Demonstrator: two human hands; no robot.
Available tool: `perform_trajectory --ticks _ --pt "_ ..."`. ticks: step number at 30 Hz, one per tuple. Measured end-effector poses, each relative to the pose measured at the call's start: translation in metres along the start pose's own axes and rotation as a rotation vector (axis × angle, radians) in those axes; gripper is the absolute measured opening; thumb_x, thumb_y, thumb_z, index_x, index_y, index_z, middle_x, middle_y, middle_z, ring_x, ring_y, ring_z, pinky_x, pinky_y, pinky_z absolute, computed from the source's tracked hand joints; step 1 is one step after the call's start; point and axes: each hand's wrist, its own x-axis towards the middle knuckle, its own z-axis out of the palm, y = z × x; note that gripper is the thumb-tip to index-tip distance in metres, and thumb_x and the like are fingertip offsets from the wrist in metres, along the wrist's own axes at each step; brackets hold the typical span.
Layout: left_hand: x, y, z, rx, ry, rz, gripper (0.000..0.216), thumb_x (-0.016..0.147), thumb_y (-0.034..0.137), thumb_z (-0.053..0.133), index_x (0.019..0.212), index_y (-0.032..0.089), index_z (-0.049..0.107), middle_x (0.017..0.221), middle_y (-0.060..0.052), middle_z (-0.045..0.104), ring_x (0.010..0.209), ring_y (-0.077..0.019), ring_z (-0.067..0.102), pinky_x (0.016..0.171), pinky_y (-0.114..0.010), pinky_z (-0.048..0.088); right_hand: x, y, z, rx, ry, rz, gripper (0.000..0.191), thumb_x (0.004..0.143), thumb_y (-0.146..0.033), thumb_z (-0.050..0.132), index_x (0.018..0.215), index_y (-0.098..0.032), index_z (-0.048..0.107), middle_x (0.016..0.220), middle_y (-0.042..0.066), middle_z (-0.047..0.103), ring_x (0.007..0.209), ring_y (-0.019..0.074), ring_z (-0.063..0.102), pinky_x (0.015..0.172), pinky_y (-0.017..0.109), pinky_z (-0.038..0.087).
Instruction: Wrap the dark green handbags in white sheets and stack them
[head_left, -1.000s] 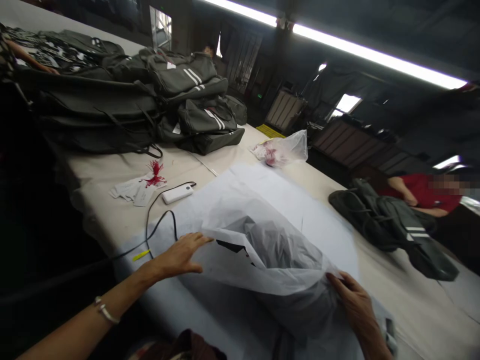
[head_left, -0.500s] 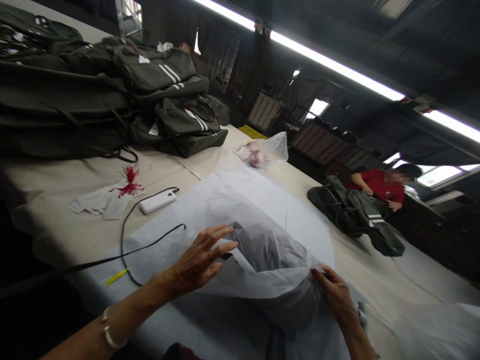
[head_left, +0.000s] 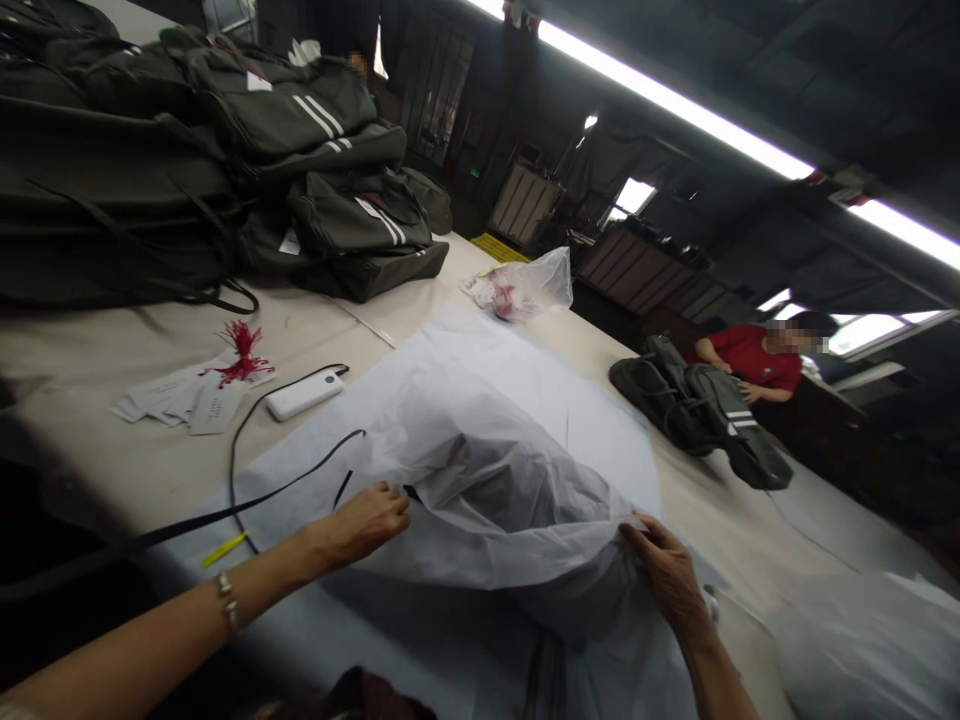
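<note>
A translucent white plastic bag lies in front of me with its mouth spread wide. Inside it a dark bag shows through the film. My left hand is closed at the left end of the mouth. A narrow black strap shows on either side of its fingers; whether they also pinch the film is hidden. At the right end, my right hand grips the plastic rim between thumb and fingers.
Dark green bags are piled at the left. Paper tags with red strings, a white power bank with a cable, and a clear bag lie on the table. Across it, a person in red handles a green bag.
My left hand has moved left from the bag's mouth and closed its fingers, and the black strap now shows by it. The mouth is stretched wider. My right hand keeps its hold.
</note>
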Motion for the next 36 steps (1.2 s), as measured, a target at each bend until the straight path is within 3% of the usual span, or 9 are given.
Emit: perform_trajectory --ticks 2,6,12,17,20,24,26,29,36 --pt "-0.002 0.008 -0.002 -0.159 0.004 -0.064 0.016 0.084 0.009 0.058 0.092 0.022 0.063 0.088 -0.003 0.066 0.080 -0.0185 0.060 0.075 -0.031 0.044 0.002 0.004 -0.001 0.005 -0.001 0.008 0.048 0.056 -0.057 0.080 0.083 -0.017 0.075 0.086 0.004 0.072 0.086 0.0251 0.063 0.077 0.031 0.051" --pt "0.020 0.025 -0.005 -0.335 0.059 -0.151 0.057 0.076 0.038 0.075 0.126 0.023 0.053 0.128 -0.010 0.058 0.115 -0.0286 0.054 0.099 -0.040 0.041 0.003 0.005 -0.001 0.021 -0.006 0.032 0.047 0.056 -0.055 0.081 0.083 -0.018 0.074 0.085 0.003 0.071 0.084 0.0230 0.062 0.076 0.029 0.050" --pt "0.039 0.017 0.010 -0.437 -0.083 -0.407 0.054 0.069 0.046 0.077 0.111 0.018 0.059 0.110 -0.009 0.065 0.102 -0.0290 0.059 0.089 -0.039 0.045 -0.002 -0.007 0.003 0.058 -0.004 0.024 0.046 0.054 -0.056 0.082 0.078 -0.017 0.074 0.077 0.002 0.069 0.075 0.0211 0.061 0.069 0.029 0.049" --pt "0.018 0.011 0.008 -0.579 -0.218 -0.283 0.014 0.076 0.031 0.071 0.086 0.022 0.067 0.079 0.000 0.066 0.082 -0.0207 0.062 0.084 -0.033 0.044 0.000 0.001 0.001 0.049 -0.017 -0.002 0.046 0.056 -0.057 0.080 0.079 -0.018 0.074 0.079 0.003 0.069 0.077 0.0219 0.061 0.071 0.030 0.050" --pt "0.006 0.008 0.001 -0.601 -0.059 -0.223 0.004 0.082 0.024 0.062 0.080 0.022 0.064 0.100 -0.002 0.067 0.101 -0.0207 0.059 0.098 -0.035 0.038 0.003 0.007 0.000 0.074 -0.029 -0.005 0.043 0.057 -0.055 0.081 0.080 -0.018 0.074 0.080 0.001 0.069 0.079 0.0211 0.061 0.073 0.029 0.049" --pt "0.004 0.001 0.006 -0.589 -0.010 -0.283 0.023 0.082 0.026 0.061 0.104 0.022 0.060 0.121 -0.006 0.063 0.117 -0.0234 0.053 0.101 -0.036 0.040 0.002 0.003 0.001 0.094 -0.026 -0.004 0.040 0.057 -0.051 0.082 0.079 -0.019 0.074 0.079 0.001 0.069 0.078 0.0201 0.061 0.074 0.028 0.048" --pt "0.007 -0.001 0.017 -0.520 -0.040 -0.248 0.032 0.081 0.028 0.064 0.112 0.024 0.058 0.113 -0.004 0.066 0.108 -0.0234 0.058 0.100 -0.039 0.042 0.000 -0.001 0.002 0.097 -0.029 -0.002 0.040 0.056 -0.051 0.083 0.078 -0.019 0.074 0.078 0.001 0.069 0.077 0.0202 0.060 0.072 0.028 0.047" --pt "0.006 -0.002 0.029 -0.439 -0.031 -0.193 0.009 0.089 0.026 0.054 0.090 0.022 0.062 0.088 -0.002 0.068 0.088 -0.0199 0.062 0.099 -0.040 0.041 -0.002 -0.004 0.003 0.106 -0.039 0.010 0.040 0.057 -0.052 0.082 0.077 -0.019 0.074 0.078 0.002 0.069 0.076 0.0206 0.060 0.069 0.028 0.047" --pt "-0.033 -0.009 -0.020 -0.167 0.501 -0.134 0.015 0.097 0.017 0.043 0.092 0.021 0.056 0.081 -0.001 0.064 0.077 -0.0147 0.059 0.076 -0.028 0.045 -0.003 -0.004 0.004 0.072 -0.024 -0.010 0.042 0.057 -0.056 0.081 0.078 -0.019 0.075 0.086 0.004 0.071 0.086 0.0249 0.062 0.075 0.030 0.050"
